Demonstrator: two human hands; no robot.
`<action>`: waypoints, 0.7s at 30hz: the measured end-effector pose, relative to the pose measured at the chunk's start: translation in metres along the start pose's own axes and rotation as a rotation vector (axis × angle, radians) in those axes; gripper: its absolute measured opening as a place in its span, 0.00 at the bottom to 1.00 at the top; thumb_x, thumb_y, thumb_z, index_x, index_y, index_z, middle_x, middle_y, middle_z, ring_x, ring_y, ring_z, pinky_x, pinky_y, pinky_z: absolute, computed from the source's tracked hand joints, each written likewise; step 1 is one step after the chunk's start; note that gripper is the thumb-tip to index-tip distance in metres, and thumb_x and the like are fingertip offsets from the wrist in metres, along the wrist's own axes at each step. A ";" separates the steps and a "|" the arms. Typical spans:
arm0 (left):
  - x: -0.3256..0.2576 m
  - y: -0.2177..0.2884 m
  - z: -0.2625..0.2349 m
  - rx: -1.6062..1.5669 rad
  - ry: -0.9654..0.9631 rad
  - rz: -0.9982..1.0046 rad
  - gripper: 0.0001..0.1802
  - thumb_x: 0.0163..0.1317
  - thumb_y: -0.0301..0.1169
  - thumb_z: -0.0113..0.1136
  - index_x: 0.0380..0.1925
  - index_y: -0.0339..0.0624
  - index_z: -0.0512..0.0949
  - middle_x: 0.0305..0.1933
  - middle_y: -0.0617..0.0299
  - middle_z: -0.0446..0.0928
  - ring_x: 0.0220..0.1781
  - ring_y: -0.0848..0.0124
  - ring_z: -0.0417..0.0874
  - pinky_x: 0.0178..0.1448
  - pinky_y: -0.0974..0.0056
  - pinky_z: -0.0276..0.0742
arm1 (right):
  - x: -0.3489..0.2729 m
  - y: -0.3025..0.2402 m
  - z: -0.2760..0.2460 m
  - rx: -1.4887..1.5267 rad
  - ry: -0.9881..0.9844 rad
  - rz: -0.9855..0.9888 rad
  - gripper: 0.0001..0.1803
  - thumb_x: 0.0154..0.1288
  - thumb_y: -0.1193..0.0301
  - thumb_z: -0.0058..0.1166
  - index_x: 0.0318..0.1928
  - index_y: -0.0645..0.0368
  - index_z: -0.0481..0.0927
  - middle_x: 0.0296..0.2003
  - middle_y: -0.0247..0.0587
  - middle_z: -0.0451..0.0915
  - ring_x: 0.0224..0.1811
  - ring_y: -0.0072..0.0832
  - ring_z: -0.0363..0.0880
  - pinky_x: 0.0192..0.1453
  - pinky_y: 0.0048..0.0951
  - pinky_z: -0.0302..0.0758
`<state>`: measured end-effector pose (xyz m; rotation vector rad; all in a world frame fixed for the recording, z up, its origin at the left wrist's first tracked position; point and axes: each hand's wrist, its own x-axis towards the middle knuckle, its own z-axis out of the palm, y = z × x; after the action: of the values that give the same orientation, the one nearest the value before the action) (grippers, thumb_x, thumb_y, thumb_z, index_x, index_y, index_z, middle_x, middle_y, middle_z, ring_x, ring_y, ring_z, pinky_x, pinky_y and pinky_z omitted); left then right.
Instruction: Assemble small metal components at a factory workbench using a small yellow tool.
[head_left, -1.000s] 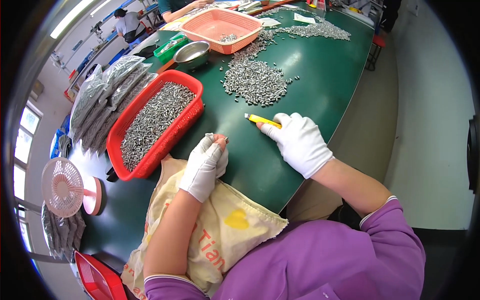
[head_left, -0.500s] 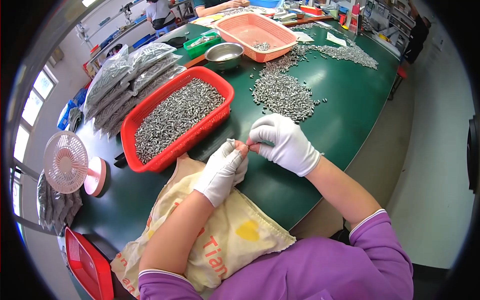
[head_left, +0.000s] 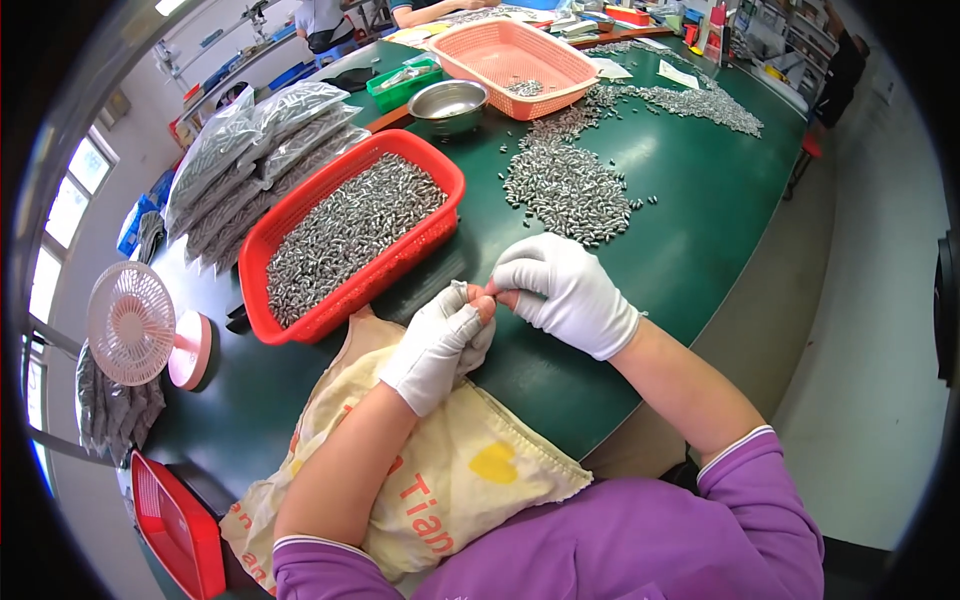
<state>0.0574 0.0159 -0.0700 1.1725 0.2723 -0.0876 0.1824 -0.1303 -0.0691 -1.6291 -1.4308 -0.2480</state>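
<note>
My left hand (head_left: 440, 340) and my right hand (head_left: 568, 292) meet fingertip to fingertip over the green table, both in white gloves with bare thumb and finger ends. Each is pinched closed; whatever sits between the tips is too small and covered to make out. Just left of them stands a red plastic basket (head_left: 452, 222) filled with small silvery metal pieces (head_left: 350, 235). A loose pile of the same metal pieces (head_left: 570, 190) lies on the table beyond my right hand. Under my left forearm a cream cloth (head_left: 500, 440) with red lettering and a yellow patch is spread.
A pink basket (head_left: 470, 62), a steel bowl (head_left: 448, 103) and a green tray (head_left: 404, 88) stand farther back. Filled plastic bags (head_left: 255, 160) are stacked at the left, near a pink fan (head_left: 132, 322). An empty-looking red basket (head_left: 175, 525) is at lower left. Another person's arm (head_left: 440, 12) shows at the far edge.
Both hands have shifted very slightly left and remain pinched together at the fingertips. The view has tilted a little; the baskets and piles look unchanged.
</note>
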 end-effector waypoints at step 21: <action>0.011 -0.014 -0.017 -0.453 0.087 0.122 0.11 0.68 0.39 0.51 0.41 0.44 0.73 0.30 0.62 0.74 0.21 0.75 0.67 0.25 0.71 0.61 | -0.021 -0.031 -0.033 -0.548 -0.164 0.021 0.12 0.44 0.79 0.56 0.31 0.52 0.84 0.45 0.45 0.79 0.50 0.47 0.76 0.52 0.42 0.74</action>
<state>0.0618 0.0271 -0.0920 0.7410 0.2785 0.1279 0.1624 -0.1719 -0.0490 -2.1435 -1.5542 -0.5415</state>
